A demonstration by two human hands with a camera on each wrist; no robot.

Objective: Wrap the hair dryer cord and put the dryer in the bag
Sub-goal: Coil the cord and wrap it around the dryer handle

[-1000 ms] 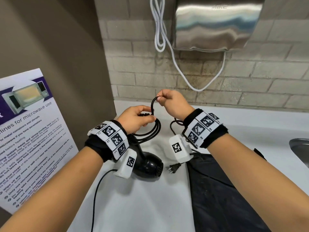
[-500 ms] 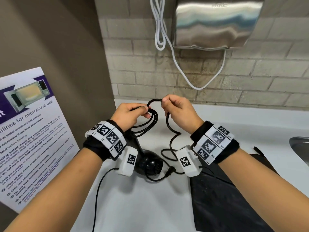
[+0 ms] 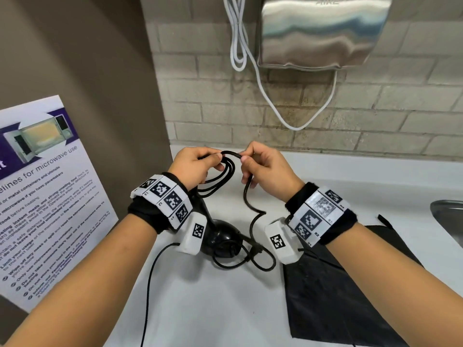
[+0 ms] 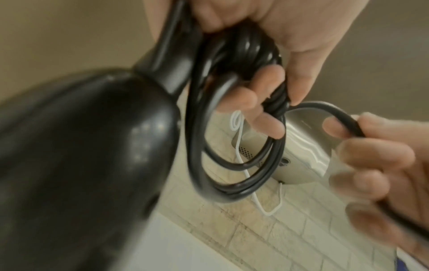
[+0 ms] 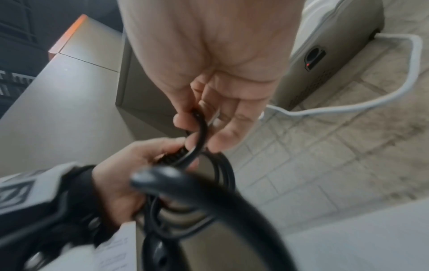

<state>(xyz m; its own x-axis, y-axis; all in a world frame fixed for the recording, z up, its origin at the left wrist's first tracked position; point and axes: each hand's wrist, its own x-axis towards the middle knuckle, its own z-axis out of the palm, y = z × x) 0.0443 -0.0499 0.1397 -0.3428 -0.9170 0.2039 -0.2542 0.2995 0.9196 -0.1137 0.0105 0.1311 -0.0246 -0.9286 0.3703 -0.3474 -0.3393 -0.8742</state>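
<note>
**Cord coiling under way above the counter**

Since the earlier frame both hands sit higher and closer together, and the plug end now trails in a slack loop on the counter beside the dryer. Left hand (image 3: 194, 166) has its fingers curled round several coils of the black cord (image 3: 246, 199) and the dryer's handle. Right hand (image 3: 263, 169) pinches the next length of cord between thumb and forefinger, just beside the left fingertips. Hair dryer (image 3: 224, 237) hangs by its handle from the left hand, its body low over the white counter (image 3: 213, 301); whether it touches the surface cannot be told. Black bag (image 3: 333, 291) lies flat on the counter to the right, under the right forearm, near the dryer but apart from it.

Edges: a brown side wall closes the left; the brick back wall stands behind the hands; a steel sink rim (image 3: 448, 221) shows at far right. Bare counter lies in front of the dryer.

Writing: the poster (image 3: 50, 196) on the left wall reads "for microwave use"; its smaller lines are only partly legible. Wrist bands carry square coded markers.
</note>
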